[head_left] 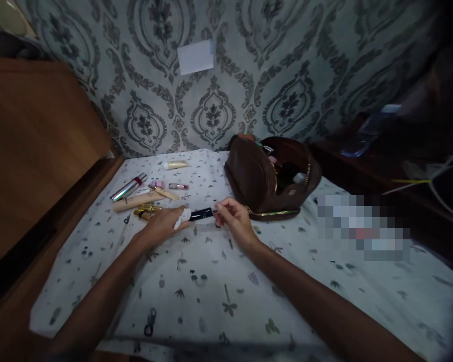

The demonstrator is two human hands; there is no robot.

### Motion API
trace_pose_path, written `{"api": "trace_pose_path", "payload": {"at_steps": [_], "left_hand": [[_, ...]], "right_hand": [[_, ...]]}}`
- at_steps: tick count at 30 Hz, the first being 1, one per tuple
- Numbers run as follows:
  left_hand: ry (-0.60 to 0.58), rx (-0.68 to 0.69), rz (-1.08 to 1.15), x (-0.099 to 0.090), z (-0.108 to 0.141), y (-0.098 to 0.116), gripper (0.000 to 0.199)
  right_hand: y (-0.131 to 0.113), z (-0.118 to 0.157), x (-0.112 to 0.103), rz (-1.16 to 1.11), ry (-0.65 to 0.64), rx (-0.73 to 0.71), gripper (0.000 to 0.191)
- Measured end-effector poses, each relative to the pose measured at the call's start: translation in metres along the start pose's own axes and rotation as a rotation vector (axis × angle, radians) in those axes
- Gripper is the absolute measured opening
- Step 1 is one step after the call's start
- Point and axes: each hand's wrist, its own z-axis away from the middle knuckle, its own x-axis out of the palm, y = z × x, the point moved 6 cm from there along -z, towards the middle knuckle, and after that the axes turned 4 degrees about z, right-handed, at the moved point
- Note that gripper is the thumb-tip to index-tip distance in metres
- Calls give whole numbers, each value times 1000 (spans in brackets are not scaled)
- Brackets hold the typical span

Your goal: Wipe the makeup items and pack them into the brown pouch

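My left hand [169, 221] is closed on a slim black cosmetic tube [201, 214] and a crumpled white wipe or tissue [182, 218] at its left end. At the tube's right end, the fingers of my right hand [234, 218] pinch together; a small pale part shows there, mostly hidden. Just beyond my left hand lie gold-coloured tubes [147, 208], a long beige tube [136, 201], a silver tube with a red band [129, 187] and a small pink tube [178, 186]. Behind my right hand stands an open brown bag [249, 173] with items inside.
A patterned white cloth [196, 301] covers the surface. A cream tube [175, 165] lies near the wall. Wooden furniture [38, 115] borders the left side. On the right are a clear bottle [372, 130], cables [443, 201] and a blurred-out item [362, 229].
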Motion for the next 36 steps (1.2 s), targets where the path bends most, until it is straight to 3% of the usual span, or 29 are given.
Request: {"api": "trace_pose_path", "payload": {"at_steps": [6, 10, 14, 17, 21, 25, 32, 36], "left_hand": [[-47, 72, 57, 13, 4, 25, 35], [-79, 94, 242, 13, 5, 31, 37], [-186, 58, 591, 7, 5, 14, 41], [-158, -20, 694, 2, 5, -5, 43], [-73, 31, 633, 0, 3, -11, 43], [-22, 59, 392, 3, 2, -6, 41], [-42, 59, 28, 7, 3, 8, 32], [-11, 52, -6, 6, 6, 15, 32]], "right_hand": [[-5, 17, 25, 157, -226, -65, 32], [-8, 21, 29, 185, -270, -103, 25], [-10, 10, 17, 154, -187, -106, 25], [-10, 1, 4, 76, -55, -112, 30], [0, -3, 4, -65, -48, 11, 38], [9, 0, 9, -76, -77, 120, 35], [5, 0, 4, 9, -19, 54, 37], [3, 5, 11, 56, -86, 43, 35]]}}
